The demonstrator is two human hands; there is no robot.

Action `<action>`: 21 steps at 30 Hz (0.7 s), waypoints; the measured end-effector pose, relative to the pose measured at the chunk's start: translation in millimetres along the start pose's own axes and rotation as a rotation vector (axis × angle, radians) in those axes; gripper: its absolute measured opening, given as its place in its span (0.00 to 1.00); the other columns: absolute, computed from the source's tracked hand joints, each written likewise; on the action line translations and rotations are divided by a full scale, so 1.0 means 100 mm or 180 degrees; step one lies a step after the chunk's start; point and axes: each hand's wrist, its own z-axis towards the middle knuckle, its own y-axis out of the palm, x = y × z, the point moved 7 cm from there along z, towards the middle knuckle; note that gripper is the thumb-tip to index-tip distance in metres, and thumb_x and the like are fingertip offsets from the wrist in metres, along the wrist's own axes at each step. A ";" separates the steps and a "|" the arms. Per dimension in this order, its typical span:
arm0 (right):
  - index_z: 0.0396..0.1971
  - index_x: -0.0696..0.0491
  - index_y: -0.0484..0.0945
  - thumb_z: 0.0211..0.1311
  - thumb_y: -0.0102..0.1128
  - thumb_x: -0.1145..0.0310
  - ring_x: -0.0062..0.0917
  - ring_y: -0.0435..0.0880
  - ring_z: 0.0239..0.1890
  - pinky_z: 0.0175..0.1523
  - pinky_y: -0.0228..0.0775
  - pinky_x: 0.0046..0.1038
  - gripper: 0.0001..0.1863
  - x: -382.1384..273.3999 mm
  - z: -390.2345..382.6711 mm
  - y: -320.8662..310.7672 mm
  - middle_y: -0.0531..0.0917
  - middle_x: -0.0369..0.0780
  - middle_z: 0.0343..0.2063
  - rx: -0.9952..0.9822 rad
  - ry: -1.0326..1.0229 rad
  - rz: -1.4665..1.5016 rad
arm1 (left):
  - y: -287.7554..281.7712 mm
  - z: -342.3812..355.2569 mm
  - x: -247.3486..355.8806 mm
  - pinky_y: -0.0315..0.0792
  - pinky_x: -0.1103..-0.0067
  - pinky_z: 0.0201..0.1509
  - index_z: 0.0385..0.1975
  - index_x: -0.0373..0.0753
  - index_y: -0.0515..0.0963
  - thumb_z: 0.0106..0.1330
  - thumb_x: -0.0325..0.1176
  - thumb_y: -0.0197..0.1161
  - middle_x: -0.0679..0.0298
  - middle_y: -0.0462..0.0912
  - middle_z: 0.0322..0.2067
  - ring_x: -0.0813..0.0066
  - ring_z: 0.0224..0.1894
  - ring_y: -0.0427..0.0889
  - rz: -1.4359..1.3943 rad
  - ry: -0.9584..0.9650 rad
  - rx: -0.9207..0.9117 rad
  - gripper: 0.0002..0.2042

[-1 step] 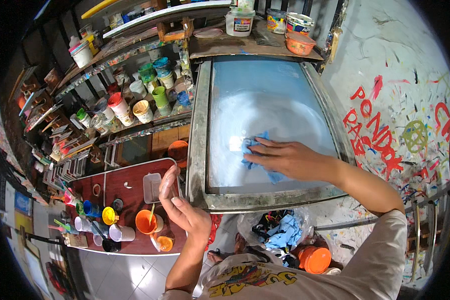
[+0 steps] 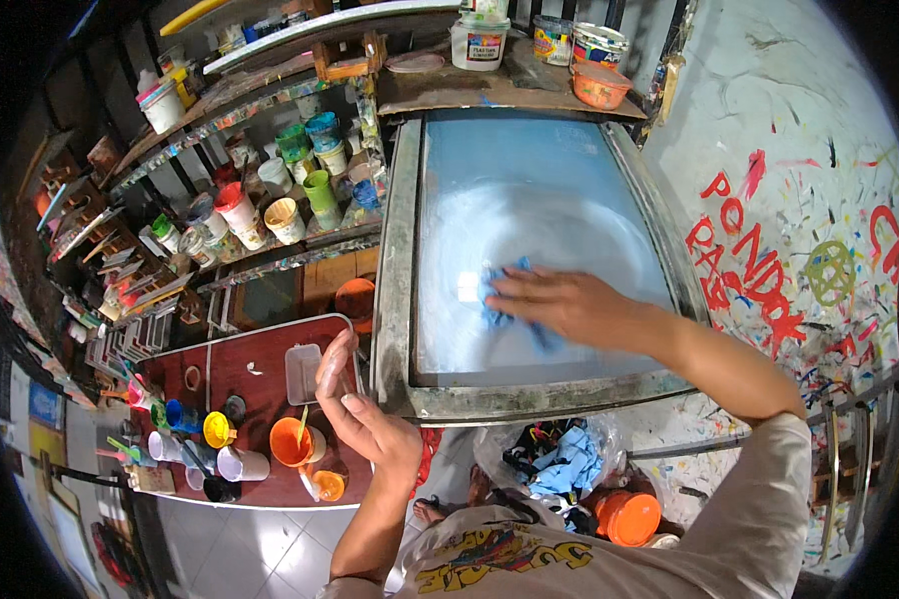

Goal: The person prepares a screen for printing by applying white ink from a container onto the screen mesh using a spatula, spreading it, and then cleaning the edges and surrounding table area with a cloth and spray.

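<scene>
Pressing flat-fingered, the right hand (image 2: 557, 305) holds a crumpled blue cloth (image 2: 492, 299), blurred end trailing nearward, on a glossy rectangular panel (image 2: 519, 165) whose long axis runs away from the person. The left hand (image 2: 365, 414) is empty, fingers straight.

Creased cloth (image 2: 494, 317) on a glossy panel (image 2: 519, 190)

The blue-grey panel looks smooth, with bright reflections; its material cannot be told. The surrounding frame (image 2: 529, 404) looks rough, stained and matt. The cloth appears soft. The red-brown tabletop (image 2: 245, 344) is smooth and faintly glossy; a clear plastic tub (image 2: 304, 374) sits by its far right corner, a smooth orange plastic cup (image 2: 316, 446) near its right edge.
</scene>
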 end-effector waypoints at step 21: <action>0.57 0.52 0.77 0.70 0.49 0.71 0.43 0.75 0.64 0.67 0.70 0.40 0.19 0.33 0.88 0.48 0.76 0.51 0.61 0.0045 0.0154 0.0955 | -0.07 -0.08 -0.07 0.61 0.59 0.73 0.59 0.30 0.65 0.81 0.48 0.31 0.46 0.70 0.62 0.55 0.65 0.70 0.0228 -0.0110 0.0293 0.26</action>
